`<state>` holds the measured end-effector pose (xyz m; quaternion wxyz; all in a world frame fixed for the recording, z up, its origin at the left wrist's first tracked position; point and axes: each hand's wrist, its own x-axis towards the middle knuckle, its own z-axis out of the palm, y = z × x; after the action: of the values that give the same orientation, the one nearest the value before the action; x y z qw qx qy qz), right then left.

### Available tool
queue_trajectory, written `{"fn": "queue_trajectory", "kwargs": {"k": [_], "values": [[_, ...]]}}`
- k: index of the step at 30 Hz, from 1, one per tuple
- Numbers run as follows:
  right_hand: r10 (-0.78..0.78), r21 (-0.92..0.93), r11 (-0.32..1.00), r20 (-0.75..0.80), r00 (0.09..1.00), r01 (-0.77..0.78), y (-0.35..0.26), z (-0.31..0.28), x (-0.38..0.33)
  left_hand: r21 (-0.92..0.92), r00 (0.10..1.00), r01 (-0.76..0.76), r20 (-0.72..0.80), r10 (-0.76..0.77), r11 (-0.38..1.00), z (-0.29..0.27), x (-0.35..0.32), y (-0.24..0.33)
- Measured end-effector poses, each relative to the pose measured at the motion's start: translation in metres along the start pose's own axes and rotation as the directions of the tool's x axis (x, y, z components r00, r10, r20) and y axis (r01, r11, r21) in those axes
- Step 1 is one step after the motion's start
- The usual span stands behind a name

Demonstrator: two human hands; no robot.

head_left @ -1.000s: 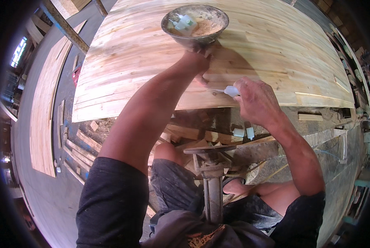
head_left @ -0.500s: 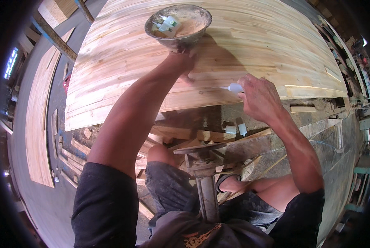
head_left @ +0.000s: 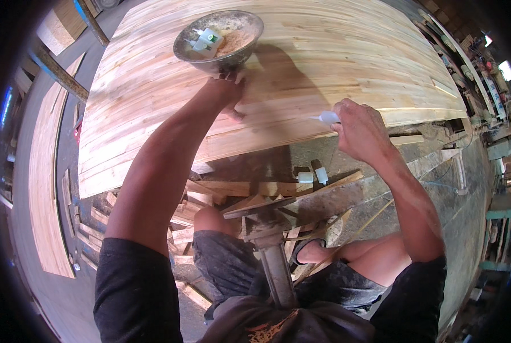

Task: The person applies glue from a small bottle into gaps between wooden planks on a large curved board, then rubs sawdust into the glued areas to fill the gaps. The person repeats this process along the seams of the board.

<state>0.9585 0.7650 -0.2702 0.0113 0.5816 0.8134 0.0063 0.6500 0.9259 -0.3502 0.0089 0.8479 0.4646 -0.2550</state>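
Two hands on big pale wooden plank panel [head_left: 335, 51]. Right hand [head_left: 361, 128], frame centre-right, fist closed round small white squeeze bottle [head_left: 327, 118], nozzle poking left. Left hand [head_left: 228, 94] fingertips pressing panel, just below dented grey metal bowl [head_left: 218, 35], top centre.

We sit in a woodworking shop: a wide glued-up plank panel [head_left: 301, 74] serves as our table, offcuts [head_left: 192, 200] litter the floor, and more panels [head_left: 47, 188] lie alongside.
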Motion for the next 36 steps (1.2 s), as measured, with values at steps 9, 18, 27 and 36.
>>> {"fn": "queue_trajectory", "kwargs": {"k": [9, 18, 27, 36], "values": [[0.053, -0.023, 0.998, -0.022, 0.998, -0.053, 0.025, -0.003, -0.008, -0.02, 1.0, -0.011, -0.027, 0.01, 1.0, 0.0, -0.002, 0.0], [0.091, -0.047, 0.995, -0.05, 0.995, -0.093, 0.052, -0.004, -0.015, -0.077, 0.998, -0.024, -0.052, 0.02, 0.997, 0.002, -0.004, -0.002], [0.156, -0.114, 0.98, -0.069, 0.985, -0.163, 0.08, 0.0, -0.019, -0.075, 0.999, -0.027, -0.045, 0.023, 0.997, 0.003, -0.002, -0.001], [0.238, -0.114, 0.962, -0.095, 0.967, -0.248, 0.104, -0.003, -0.026, -0.114, 0.997, -0.034, -0.075, 0.026, 0.993, 0.008, -0.002, -0.006]]}}
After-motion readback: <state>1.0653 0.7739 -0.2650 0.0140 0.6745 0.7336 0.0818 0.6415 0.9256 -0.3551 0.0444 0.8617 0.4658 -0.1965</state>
